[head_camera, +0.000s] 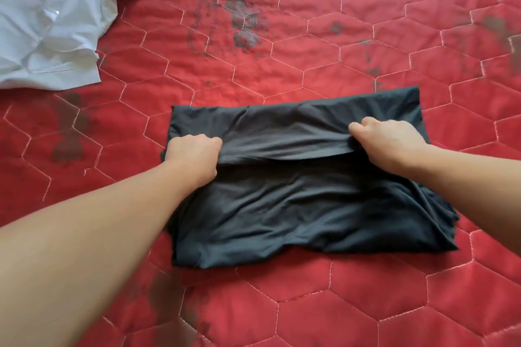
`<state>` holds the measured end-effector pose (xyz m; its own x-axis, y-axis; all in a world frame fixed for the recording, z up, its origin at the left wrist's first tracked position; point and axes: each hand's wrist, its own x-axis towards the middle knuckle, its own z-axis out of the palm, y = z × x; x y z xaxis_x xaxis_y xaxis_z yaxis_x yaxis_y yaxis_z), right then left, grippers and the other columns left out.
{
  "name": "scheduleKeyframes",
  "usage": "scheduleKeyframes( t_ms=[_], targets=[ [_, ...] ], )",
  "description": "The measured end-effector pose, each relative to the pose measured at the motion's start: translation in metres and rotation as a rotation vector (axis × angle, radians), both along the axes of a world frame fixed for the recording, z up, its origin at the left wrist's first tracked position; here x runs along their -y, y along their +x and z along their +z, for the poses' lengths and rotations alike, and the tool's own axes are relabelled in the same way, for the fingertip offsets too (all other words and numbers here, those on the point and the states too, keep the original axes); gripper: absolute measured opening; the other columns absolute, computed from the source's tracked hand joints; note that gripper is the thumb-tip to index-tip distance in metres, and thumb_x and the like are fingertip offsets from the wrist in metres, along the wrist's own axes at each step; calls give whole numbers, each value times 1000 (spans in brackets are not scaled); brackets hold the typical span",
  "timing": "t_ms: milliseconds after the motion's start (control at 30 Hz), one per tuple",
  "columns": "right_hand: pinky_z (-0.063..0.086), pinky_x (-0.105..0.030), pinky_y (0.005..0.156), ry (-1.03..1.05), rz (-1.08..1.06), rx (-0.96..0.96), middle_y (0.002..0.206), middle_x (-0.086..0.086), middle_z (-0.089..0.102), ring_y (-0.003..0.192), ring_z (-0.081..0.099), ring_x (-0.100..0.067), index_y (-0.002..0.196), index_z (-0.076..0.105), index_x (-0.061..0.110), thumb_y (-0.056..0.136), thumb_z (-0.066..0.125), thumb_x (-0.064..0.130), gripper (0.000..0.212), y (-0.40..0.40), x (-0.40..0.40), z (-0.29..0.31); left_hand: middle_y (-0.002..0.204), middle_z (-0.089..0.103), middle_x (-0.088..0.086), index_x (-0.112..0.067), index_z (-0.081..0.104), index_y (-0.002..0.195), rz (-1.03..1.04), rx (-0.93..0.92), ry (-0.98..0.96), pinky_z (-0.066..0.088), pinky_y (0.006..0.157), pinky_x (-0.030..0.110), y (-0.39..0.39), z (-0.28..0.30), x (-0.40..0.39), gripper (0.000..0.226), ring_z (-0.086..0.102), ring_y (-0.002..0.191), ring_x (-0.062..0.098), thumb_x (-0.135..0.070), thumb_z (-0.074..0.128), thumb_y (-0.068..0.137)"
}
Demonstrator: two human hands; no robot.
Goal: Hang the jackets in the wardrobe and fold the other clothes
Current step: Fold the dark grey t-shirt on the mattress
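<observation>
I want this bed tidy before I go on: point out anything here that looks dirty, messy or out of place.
Dark grey smudges stain the red quilted cover in several spots. The white garment lies crumpled and unfolded at the far left corner. The dark garment, gripped by the left hand and right hand, is only half folded, with wrinkled edges.

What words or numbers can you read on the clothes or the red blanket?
None can be read.
Dark garment, gripped by the left hand and right hand: no print or label shows.
White garment: plain, no writing visible.
Red quilt: only dark smudgy marks, not letters or numbers.
</observation>
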<state>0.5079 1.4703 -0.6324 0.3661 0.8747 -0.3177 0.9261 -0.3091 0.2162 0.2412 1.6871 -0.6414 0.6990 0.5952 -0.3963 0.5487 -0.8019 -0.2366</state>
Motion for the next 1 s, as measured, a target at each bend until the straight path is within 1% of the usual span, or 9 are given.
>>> scheduleKeyframes(
  t_ms=[167, 267, 333, 400, 500, 600, 667, 733, 1000],
  targets=[
    [35, -35, 57, -35, -61, -68, 101, -7, 53, 87, 64, -34, 92, 28, 20, 81, 50, 10, 25, -10, 5, -2, 118, 56, 0, -30, 57, 108, -74, -133, 81, 34, 84, 36, -17, 3, 2, 28, 49, 114, 23, -39, 56, 82],
    [36, -34, 64, -128, -111, -149, 107, -5, 55, 94, 63, -32, 90, 28, 23, 77, 52, 34, 29, -14, 2, 6, 106, 64, 2, -28, 57, 88, 75, -159, -129, 33, 83, 40, -15, 8, 3, 41, 57, 104, 25, -62, 44, 70],
    [36, -34, 66, -43, -122, -218, 103, -4, 56, 91, 61, -32, 89, 36, 24, 76, 46, 49, 30, -21, -3, 9, 87, 65, 2, -23, 52, 70, 138, 33, -201, 35, 81, 38, -9, 12, 5, 51, 57, 86, 26, -71, 36, 67],
    [38, -35, 66, 164, -105, -246, 96, -4, 54, 89, 60, -32, 89, 43, 22, 78, 43, 54, 34, -33, -13, 9, 84, 64, 2, -21, 47, 67, 78, 300, -112, 37, 81, 38, 3, 11, 8, 47, 57, 86, 26, -67, 40, 79],
    [44, -42, 81, 331, -48, -232, 114, -8, 53, 106, 53, -34, 111, 54, 17, 87, 47, 44, 37, -60, -35, 0, 121, 58, 2, -26, 57, 111, -11, 489, -105, 33, 95, 41, 21, 1, 12, 34, 48, 120, 25, -51, 45, 91],
    [31, -51, 105, 268, -50, -219, 156, -6, 27, 140, 28, -32, 147, 34, 23, 93, 44, 45, 59, -90, -58, -15, 162, 14, -2, -40, 20, 150, -38, 361, -193, 8, 118, 51, 31, -15, 18, 61, 8, 149, 24, -58, 34, 94],
    [15, -59, 113, 246, -49, -233, 163, -2, 9, 148, 9, -30, 153, 17, 30, 95, 37, 48, 63, -104, -74, -27, 164, -5, -7, -44, 0, 152, -25, 330, -222, -4, 118, 57, 32, -28, 17, 70, -7, 150, 25, -67, 22, 90],
    [6, -63, 114, 250, -52, -245, 164, 1, 3, 149, 2, -29, 153, 11, 33, 95, 28, 54, 65, -108, -89, -37, 163, -10, -9, -47, -8, 150, 18, 323, -231, -8, 116, 60, 28, -39, 7, 75, -12, 149, 26, -74, 11, 83],
    [-1, -55, 116, 249, -233, -214, 164, 1, -1, 150, -3, -23, 153, 2, 40, 84, 11, 76, 78, -82, -96, -65, 164, -4, -5, -43, 0, 153, 214, 399, -120, -11, 118, 52, 1, -63, -49, 77, -12, 150, 20, -76, 5, 84]
  ],
)
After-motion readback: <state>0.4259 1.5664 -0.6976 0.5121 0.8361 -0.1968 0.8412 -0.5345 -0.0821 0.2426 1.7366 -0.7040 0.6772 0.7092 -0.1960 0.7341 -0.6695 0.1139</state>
